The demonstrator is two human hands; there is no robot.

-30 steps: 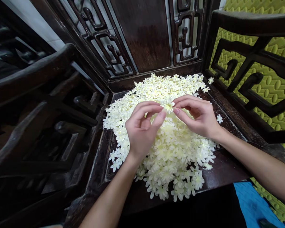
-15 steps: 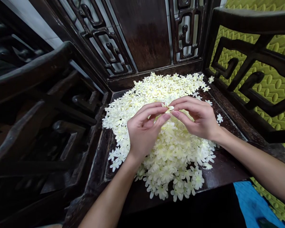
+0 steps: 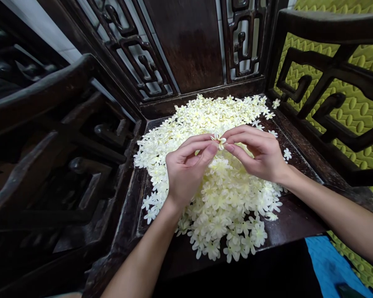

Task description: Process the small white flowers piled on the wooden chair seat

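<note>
Between my fingertips is a small pale yellow-white flower (image 3: 220,142), held above a heap of loose flowers. My left hand (image 3: 188,165) pinches its left side between thumb and index finger. From the other side, my right hand (image 3: 256,151) grips a petal edge with thumb and fingers. The flower heap (image 3: 224,198) spreads beneath and around both hands, and its middle is partly hidden by them. The flowers have several petals each and look artificial, though I cannot be sure.
The heap lies on the dark wooden seat (image 3: 298,215) of a carved chair. Carved armrests stand at the left (image 3: 90,124) and right (image 3: 335,62). Stray flowers (image 3: 287,154) lie near the right side. Yellow-green quilted fabric (image 3: 351,145) and a blue cloth (image 3: 332,265) are at the right.
My left thumb has moved up and closed against the flower, which has turned slightly. My right hand stays nearly in place.
</note>
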